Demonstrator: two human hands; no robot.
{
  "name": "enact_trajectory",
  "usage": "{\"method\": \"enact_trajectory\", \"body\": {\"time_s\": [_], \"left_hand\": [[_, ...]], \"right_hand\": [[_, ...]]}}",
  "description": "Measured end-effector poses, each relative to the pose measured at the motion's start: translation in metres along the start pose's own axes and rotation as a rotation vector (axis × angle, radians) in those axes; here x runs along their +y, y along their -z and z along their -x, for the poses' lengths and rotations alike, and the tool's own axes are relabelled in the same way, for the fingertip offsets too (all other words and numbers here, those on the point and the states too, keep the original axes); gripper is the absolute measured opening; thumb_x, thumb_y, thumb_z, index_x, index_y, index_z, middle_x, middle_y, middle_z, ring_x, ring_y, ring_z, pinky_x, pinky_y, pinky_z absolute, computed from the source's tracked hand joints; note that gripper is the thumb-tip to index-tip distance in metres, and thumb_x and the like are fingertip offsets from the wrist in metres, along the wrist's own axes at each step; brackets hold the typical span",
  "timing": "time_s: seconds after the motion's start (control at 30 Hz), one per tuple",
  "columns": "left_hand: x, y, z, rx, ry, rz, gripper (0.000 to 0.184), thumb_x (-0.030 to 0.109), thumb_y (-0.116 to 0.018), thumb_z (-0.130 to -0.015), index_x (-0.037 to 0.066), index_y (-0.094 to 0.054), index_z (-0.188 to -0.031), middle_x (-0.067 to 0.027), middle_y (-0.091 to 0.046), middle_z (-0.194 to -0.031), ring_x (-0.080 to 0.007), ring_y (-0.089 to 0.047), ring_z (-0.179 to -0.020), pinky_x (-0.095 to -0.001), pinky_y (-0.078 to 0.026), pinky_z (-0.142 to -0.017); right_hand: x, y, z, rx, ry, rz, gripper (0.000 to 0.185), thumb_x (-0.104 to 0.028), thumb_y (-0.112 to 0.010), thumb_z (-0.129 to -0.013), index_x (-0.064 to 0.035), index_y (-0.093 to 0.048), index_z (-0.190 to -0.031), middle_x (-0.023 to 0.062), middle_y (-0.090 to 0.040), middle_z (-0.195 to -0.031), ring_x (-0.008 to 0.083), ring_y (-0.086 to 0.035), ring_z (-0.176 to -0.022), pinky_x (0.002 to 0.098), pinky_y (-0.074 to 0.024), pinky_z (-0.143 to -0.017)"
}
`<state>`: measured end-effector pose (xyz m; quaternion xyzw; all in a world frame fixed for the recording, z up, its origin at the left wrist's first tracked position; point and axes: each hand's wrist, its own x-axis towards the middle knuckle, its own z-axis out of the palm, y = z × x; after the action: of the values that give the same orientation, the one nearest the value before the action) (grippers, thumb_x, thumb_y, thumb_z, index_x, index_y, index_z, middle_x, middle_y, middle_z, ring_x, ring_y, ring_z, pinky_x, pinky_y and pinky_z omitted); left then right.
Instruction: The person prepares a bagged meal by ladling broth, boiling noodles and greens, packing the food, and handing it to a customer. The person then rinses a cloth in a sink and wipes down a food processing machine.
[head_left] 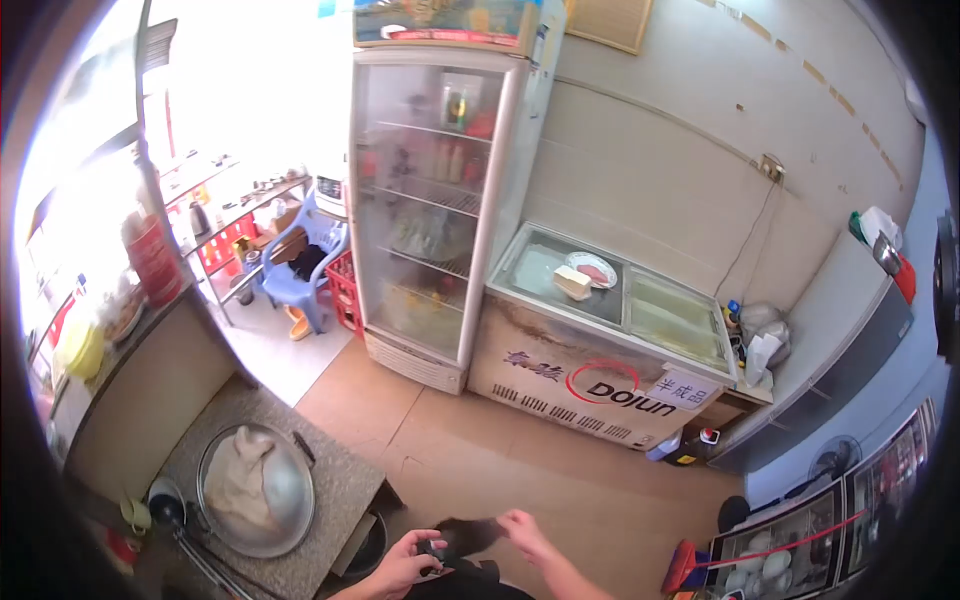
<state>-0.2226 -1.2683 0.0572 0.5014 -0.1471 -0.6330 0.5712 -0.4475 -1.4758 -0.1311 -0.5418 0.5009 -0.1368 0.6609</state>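
Note:
My left hand [402, 562], at the bottom of the head view, has its fingers closed around a small black object [430, 553] whose kind I cannot make out. To its right, my right hand [528, 538] is raised with thumb and fingertips pinched together. Whether anything is between those fingertips is too small to tell. A dark, blurry patch [470, 537] shows between the two hands; I cannot tell if it is a thing or a shadow. Left of my hands, a round metal tray [290, 535] on the stone counter [345, 480] bears pale, plucked-looking poultry [240, 480].
A dark-handled knife [304, 449] lies by the tray. Ahead stand a glass-door fridge [420, 210] and a chest freezer [600, 390], with a plate [603, 268] and a pale block [573, 283] on top. A red broom [685, 567] and a shelf of bowls [765, 570] are at lower right.

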Motion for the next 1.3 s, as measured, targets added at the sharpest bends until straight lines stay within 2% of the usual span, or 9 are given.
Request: {"method": "enact_trajectory", "body": {"time_s": [0.13, 0.43, 0.53, 0.6, 0.67, 0.87, 1.1, 1.2, 1.3], "left_hand": [[0.031, 0.016, -0.09, 0.029, 0.078, 0.119, 0.059, -0.017, -0.062, -0.086, 0.004, -0.05, -0.14, -0.0199, -0.066, -0.132, -0.0207, -0.067, -0.09, -0.0328, -0.058, -0.082], [0.166, 0.038, -0.248, -0.013, -0.096, 0.683, 0.059, -0.001, -0.055, -0.089, 0.013, -0.048, -0.146, -0.0091, -0.063, -0.119, -0.0184, -0.064, -0.094, -0.0322, -0.053, -0.086], [0.192, 0.065, -0.305, 0.02, -0.2, 0.783, 0.068, -0.003, -0.055, -0.085, 0.009, -0.046, -0.151, -0.0082, -0.06, -0.128, -0.0138, -0.058, -0.093, -0.0239, -0.048, -0.079], [0.248, 0.049, -0.295, 0.155, -0.341, 0.811, 0.06, -0.007, -0.055, -0.084, 0.005, -0.053, -0.143, -0.0092, -0.065, -0.122, -0.0163, -0.061, -0.094, -0.0264, -0.051, -0.07], [0.242, 0.074, -0.319, 0.228, -0.424, 0.819, 0.061, -0.004, -0.053, -0.082, 0.004, -0.055, -0.142, -0.0104, -0.064, -0.12, -0.0164, -0.06, -0.087, -0.0245, -0.048, -0.068], [0.296, 0.14, -0.341, 0.564, -0.694, 0.663, 0.063, -0.004, -0.054, -0.08, 0.003, -0.056, -0.142, -0.0115, -0.064, -0.117, -0.0157, -0.057, -0.081, -0.0249, -0.048, -0.066], [0.358, 0.277, -0.331, 0.808, -0.718, 0.61, 0.064, -0.002, -0.053, -0.078, 0.006, -0.057, -0.141, -0.0108, -0.06, -0.121, -0.015, -0.057, -0.09, -0.0258, -0.049, -0.071], [0.379, 0.335, -0.326, 0.861, -0.773, 0.545, 0.062, 0.0, -0.052, -0.08, 0.007, -0.059, -0.14, -0.0101, -0.06, -0.119, -0.0161, -0.056, -0.096, -0.0274, -0.05, -0.077], [0.41, 0.383, -0.326, 0.919, -0.765, 0.562, 0.053, 0.003, -0.056, -0.085, 0.008, -0.062, -0.137, -0.0097, -0.062, -0.116, -0.0196, -0.058, -0.097, -0.0311, -0.052, -0.079]], "right_hand": [[-0.127, -0.054, -0.056, -0.08, 0.073, -0.424, 0.02, -0.016, -0.064, -0.104, -0.0063, -0.066, -0.122, 0.0053, -0.07, -0.103, 0.0164, -0.067, -0.094, 0.0333, -0.0548, -0.082], [-0.42, -0.096, -0.108, -0.437, 1.024, 1.065, 0.037, -0.031, -0.062, -0.104, -0.0036, -0.073, -0.126, 0.0144, -0.077, -0.102, 0.0238, -0.074, -0.084, 0.0385, -0.0581, -0.077], [-0.527, -0.117, -0.139, -0.532, 0.827, 0.62, 0.029, -0.018, -0.07, -0.097, -0.0035, -0.073, -0.121, 0.0195, -0.077, -0.106, 0.0331, -0.076, -0.095, 0.0413, -0.0588, -0.084], [-0.556, -0.143, -0.209, -0.632, 0.898, 0.667, 0.024, -0.006, -0.074, -0.092, 0.0001, -0.073, -0.116, 0.0104, -0.075, -0.091, 0.0125, -0.073, -0.078, 0.0273, -0.0576, -0.069], [-0.599, -0.2, -0.26, -0.805, 1.05, 0.68, 0.027, -0.013, -0.077, -0.09, -0.0071, -0.073, -0.116, 0.0137, -0.076, -0.093, 0.0308, -0.076, -0.083, 0.0419, -0.0596, -0.067], [-0.73, -0.443, -0.212, -1.224, 1.638, 0.416, 0.016, -0.008, -0.077, -0.09, -0.0035, -0.078, -0.105, 0.0157, -0.074, -0.087, 0.027, -0.074, -0.081, 0.0361, -0.0567, -0.073], [-0.755, -0.689, -0.137, -0.962, 2.222, 0.11, 0.014, -0.022, -0.071, -0.093, -0.0126, -0.077, -0.102, 0.0084, -0.074, -0.1, 0.029, -0.069, -0.104, 0.0429, -0.0482, -0.097], [-0.779, -0.716, -0.133, -1.236, 2.169, 0.491, 0.026, -0.027, -0.068, -0.096, -0.0089, -0.078, -0.112, 0.0115, -0.076, -0.107, 0.0324, -0.071, -0.108, 0.0433, -0.054, -0.097], [-0.811, -0.73, -0.16, -1.328, 2.027, 0.008, 0.012, -0.007, -0.071, -0.092, -0.0058, -0.076, -0.103, 0.0111, -0.076, -0.104, 0.0295, -0.073, -0.101, 0.042, -0.0578, -0.088]]}}
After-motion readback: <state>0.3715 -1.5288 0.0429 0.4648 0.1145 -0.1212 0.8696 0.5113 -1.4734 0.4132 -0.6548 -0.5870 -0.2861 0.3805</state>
